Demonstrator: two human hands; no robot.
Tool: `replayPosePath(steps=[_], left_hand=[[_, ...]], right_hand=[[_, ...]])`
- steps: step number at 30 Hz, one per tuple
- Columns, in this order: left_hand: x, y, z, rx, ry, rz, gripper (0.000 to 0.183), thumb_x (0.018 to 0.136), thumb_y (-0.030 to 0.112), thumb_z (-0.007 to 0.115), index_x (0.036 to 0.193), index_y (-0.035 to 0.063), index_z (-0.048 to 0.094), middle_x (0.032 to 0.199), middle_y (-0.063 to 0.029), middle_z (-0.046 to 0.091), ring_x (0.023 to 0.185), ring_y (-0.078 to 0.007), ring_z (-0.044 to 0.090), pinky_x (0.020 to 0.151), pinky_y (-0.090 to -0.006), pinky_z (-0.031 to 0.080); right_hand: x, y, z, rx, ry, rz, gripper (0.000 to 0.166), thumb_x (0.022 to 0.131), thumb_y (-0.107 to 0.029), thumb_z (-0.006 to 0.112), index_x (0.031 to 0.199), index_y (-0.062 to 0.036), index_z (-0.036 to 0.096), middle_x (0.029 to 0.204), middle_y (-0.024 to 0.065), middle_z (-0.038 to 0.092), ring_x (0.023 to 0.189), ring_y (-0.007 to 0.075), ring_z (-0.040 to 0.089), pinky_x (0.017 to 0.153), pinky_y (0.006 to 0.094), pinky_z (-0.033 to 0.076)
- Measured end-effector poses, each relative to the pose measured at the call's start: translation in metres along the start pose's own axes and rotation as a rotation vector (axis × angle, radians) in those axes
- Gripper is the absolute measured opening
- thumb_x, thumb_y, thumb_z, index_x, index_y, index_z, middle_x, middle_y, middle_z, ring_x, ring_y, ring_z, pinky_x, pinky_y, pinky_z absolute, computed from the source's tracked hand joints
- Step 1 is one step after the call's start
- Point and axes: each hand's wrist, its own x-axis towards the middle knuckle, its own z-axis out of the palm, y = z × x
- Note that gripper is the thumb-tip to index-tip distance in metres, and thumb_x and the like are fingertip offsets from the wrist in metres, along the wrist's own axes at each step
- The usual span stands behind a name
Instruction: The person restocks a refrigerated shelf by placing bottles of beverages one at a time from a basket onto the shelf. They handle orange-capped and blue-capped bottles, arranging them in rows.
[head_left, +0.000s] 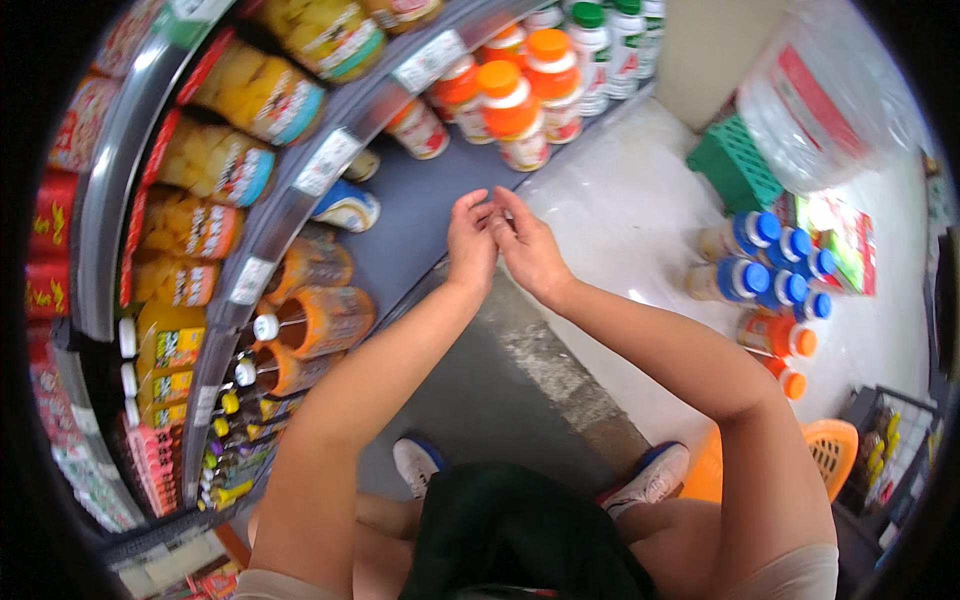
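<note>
My left hand (472, 240) and my right hand (527, 244) touch each other over the front edge of the bottom shelf (420, 206). Their fingers are loosely curled and partly overlap; no object shows between them. Beyond the hands, orange-capped bottles (512, 124) stand in a group on that shelf, beside white bottles with green caps (590, 52). Left of my hands lies a blue and white can (349, 206). Nearer to me on the left are large bottles of orange drink (326, 322) with white caps.
Fruit jars (251, 94) fill the shelf above. On the white floor at right stand several blue-capped bottles (739, 277), orange-capped bottles (776, 335), a green plastic basket (739, 161) and a clear plastic-wrapped pack (817, 112). An orange plastic stool or basket (829, 454) is by my right leg.
</note>
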Motion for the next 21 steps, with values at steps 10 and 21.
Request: replayPosePath(steps=[10,21], left_hand=[[-0.084,-0.01,0.138,0.041,-0.731,-0.024,0.038,0.087,-0.002,0.058,0.122,0.0043,0.044,0.102,-0.0076,0.059,0.09,-0.0143,0.059,0.08,-0.0268,0.049],[-0.162,-0.051,0.248,0.542,-1.221,0.208,0.071,0.08,0.016,0.069,0.141,0.0194,0.034,0.134,-0.0139,0.039,0.116,-0.0275,0.046,0.094,-0.0391,0.044]], right_hand=[[-0.127,-0.068,-0.193,-0.204,0.005,0.031,0.045,0.083,-0.003,0.061,0.127,-0.0038,0.05,0.105,0.0138,0.062,0.096,0.0233,0.064,0.078,0.032,0.054],[-0.249,-0.093,-0.345,-1.317,0.22,0.305,0.042,0.073,-0.023,0.073,0.11,-0.0065,0.061,0.099,0.0091,0.062,0.088,0.028,0.062,0.079,0.0392,0.046]])
